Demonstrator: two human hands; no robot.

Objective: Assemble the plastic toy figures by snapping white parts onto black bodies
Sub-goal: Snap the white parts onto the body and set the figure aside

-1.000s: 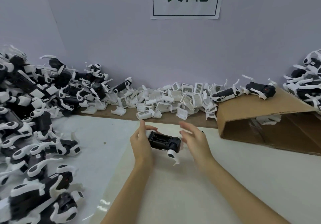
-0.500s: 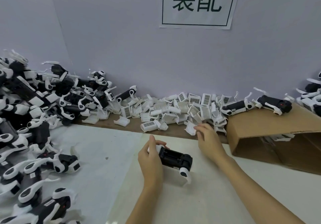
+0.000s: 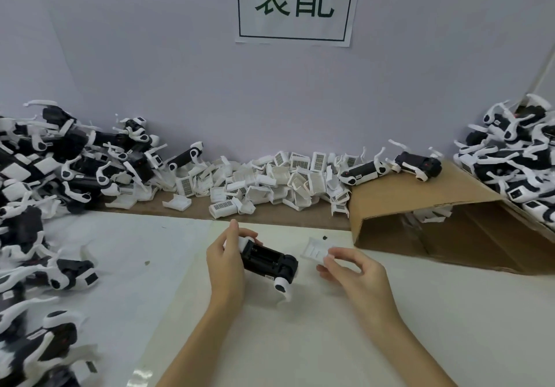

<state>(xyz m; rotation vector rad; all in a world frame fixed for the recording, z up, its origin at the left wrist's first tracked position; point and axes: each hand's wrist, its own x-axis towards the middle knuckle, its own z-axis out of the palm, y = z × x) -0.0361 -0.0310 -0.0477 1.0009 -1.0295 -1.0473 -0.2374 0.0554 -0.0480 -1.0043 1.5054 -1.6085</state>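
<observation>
My left hand grips the black body just above the tabletop, fingers curled round its near end so that end is hidden behind my palm; a white wheel-like piece hangs off its far corner. My right hand pinches a white part between thumb and fingers, just beside the body but not touching it; my fingertips cover its near edge and its ribbed surface is hard to read. More white parts lie in a loose heap along the wall. A pile of figures on the left runs out of the picture, as does another pile on the right. A cardboard sheet props up two figures and shades a few white pieces beneath it. The wall sign is cut off at the top.
</observation>
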